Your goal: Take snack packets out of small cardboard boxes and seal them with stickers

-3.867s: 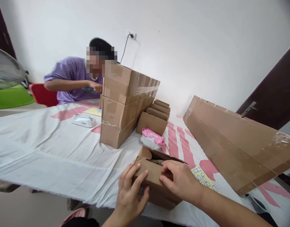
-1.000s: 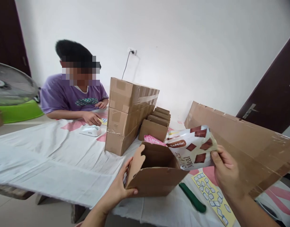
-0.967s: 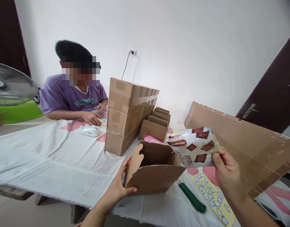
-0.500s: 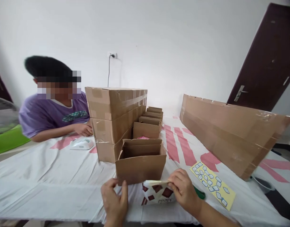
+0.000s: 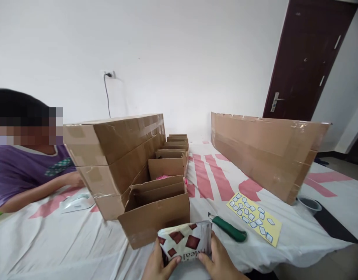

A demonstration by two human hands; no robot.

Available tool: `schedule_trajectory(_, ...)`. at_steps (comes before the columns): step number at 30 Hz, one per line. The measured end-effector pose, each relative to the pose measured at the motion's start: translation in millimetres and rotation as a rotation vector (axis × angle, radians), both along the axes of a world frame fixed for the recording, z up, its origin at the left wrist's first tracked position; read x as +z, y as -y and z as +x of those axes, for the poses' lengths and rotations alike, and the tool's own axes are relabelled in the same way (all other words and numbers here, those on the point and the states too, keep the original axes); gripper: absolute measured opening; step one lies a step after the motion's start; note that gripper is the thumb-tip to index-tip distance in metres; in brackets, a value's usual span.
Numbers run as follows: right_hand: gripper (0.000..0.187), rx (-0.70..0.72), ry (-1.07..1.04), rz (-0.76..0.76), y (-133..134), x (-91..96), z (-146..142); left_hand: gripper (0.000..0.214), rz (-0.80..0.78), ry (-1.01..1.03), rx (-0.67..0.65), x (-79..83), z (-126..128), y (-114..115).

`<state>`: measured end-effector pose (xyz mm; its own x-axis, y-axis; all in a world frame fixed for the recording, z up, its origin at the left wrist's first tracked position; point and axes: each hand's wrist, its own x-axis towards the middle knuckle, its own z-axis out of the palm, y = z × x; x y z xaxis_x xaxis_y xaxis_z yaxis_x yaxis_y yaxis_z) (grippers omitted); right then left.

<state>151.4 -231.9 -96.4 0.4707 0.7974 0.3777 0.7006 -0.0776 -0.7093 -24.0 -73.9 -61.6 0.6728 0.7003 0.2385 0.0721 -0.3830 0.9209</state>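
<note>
A white packet (image 5: 186, 243) with dark red diamond shapes and the printed letters "Meal" is held low at the table's near side. My left hand (image 5: 161, 260) grips its left end, thumb on the front. Closed on the right end is my right hand (image 5: 218, 258), its thumb also pressing the front. Just behind the packet stands an open cardboard box (image 5: 155, 221), whose inside is mostly hidden from here. To the right of the packet lies a green utility knife (image 5: 229, 228), with its blade end pointing up and left.
More open cardboard boxes (image 5: 167, 166) run back in a row beside a stacked carton wall (image 5: 123, 146). Right of them are a yellow sticker sheet (image 5: 255, 217), a long cardboard panel (image 5: 263, 149) and a clear round container (image 5: 309, 204). Another person (image 5: 30, 171) leans on the table at left.
My left hand has moved from beside the box onto the packet. The packet has shifted slightly and tipped its printed face upward. My view has turned right, showing the whole knife.
</note>
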Motion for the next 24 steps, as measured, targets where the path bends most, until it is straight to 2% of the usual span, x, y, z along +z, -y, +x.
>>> schedule_trajectory(5, 0.058, 0.002, -0.038, 0.041, -1, 13.8, -5, 0.07, -0.169, 0.191, 0.067, 13.3, 5, 17)
schedule_trajectory(7, 0.054, 0.027, -0.056, 0.103, -6, 29.5, -6, 0.068, -0.221, 0.245, 0.092, 28.0, 3, 17)
schedule_trajectory(9, 0.049, 0.068, -0.075, 0.182, -17, 52.6, -4, 0.064, -0.202, 0.269, 0.114, 49.9, 0, 9)
schedule_trajectory(13, 0.039, 0.065, -0.154, 0.318, -65, 105.1, 9, 0.062, -0.104, 0.32, 0.145, 99.2, 10, -21)
schedule_trajectory(16, 0.039, -0.017, -0.193, 0.393, -109, 128.4, 15, 0.067, -0.086, 0.423, 0.205, 122.7, 27, -47)
schedule_trajectory(20, 0.039, -0.084, -0.202, 0.483, -146, 132.2, 10, 0.065, -0.101, 0.434, 0.19, 130.0, 40, -73)
schedule_trajectory(24, 0.039, -0.126, -0.19, 0.564, -159, 125.1, 3, 0.062, -0.151, 0.441, 0.156, 127.4, 40, -86)
